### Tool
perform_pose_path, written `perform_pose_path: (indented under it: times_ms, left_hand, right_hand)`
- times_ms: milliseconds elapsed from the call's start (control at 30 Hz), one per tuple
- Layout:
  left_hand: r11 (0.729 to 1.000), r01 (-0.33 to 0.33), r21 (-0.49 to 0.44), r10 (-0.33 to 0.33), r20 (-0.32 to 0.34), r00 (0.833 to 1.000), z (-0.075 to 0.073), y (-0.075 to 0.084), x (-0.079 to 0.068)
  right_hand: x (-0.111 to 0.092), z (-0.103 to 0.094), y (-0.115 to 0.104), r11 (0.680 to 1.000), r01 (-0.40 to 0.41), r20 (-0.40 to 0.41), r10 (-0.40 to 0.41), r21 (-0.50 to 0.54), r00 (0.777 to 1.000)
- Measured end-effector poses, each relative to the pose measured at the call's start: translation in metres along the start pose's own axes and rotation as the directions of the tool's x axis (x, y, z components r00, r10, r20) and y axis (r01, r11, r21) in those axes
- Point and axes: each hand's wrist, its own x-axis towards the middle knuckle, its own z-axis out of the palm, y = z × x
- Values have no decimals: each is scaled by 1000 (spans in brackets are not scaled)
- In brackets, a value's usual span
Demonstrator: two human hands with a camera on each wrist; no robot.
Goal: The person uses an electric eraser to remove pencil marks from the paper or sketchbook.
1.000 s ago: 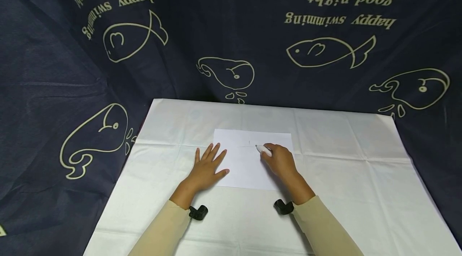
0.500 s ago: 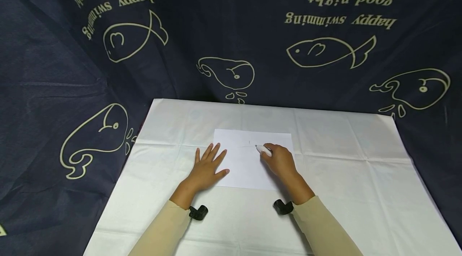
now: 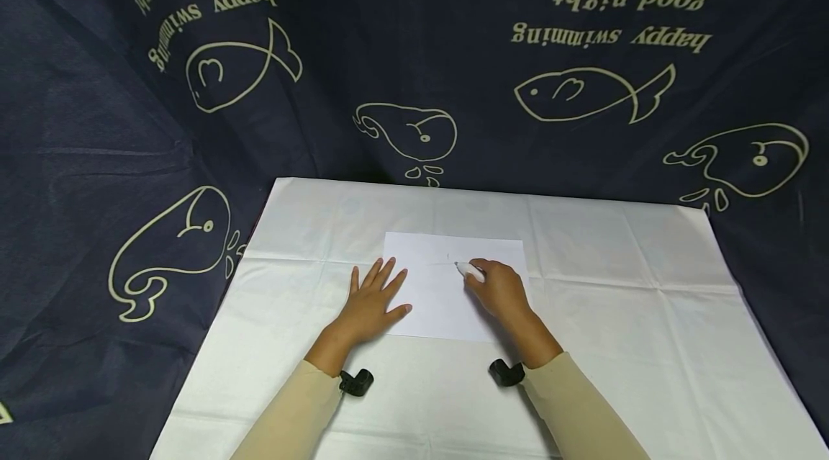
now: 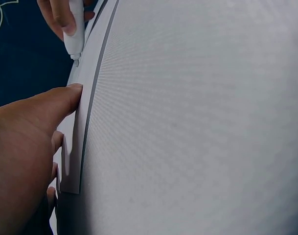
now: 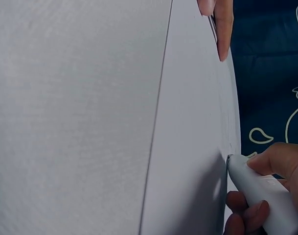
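Observation:
A sheet of white paper [image 3: 440, 309] lies on the table, bearing a faint line and a small dark mark near its far middle. My left hand [image 3: 370, 309] rests with spread fingers over the paper's left edge; its thumb also lies on the sheet in the left wrist view. My right hand [image 3: 504, 291] pinches a thick white correction pen [image 3: 471, 271], its narrow grey tip pointing left at the faint line. In the right wrist view, thumb and curled fingers hold the wide body of the correction pen [image 5: 266, 198], with the tip at the paper.
A creased white cloth [image 3: 635, 330] covers the table under the paper. Behind the far edge hangs a dark blue curtain [image 3: 479, 150] with pale fish and lettering. Black wrist cameras [image 3: 507, 373] sit at both beige cuffs.
My right hand has shifted slightly left with the correction pen, the tip moving along the faint line. The left hand and the paper stay where they were.

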Motion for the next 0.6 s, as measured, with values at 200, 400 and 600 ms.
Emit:
perform_pose_path:
  times_ms: [200, 400, 600]
  left_hand:
    - [1000, -2, 7, 2, -3, 1000, -1, 0, 0]
    - [1000, 1, 6, -1, -1, 1000, 0, 0, 0]
    - [1000, 9, 17, -9, 16, 1000, 1, -2, 1]
  right_hand:
    - [0, 0, 1, 1000, -1, -7, 1, 5, 1000]
    - [0, 1, -1, 1000, 21, 7, -21, 8, 1000]
    - [1, 1, 0, 1000, 5, -16, -5, -8, 1000]
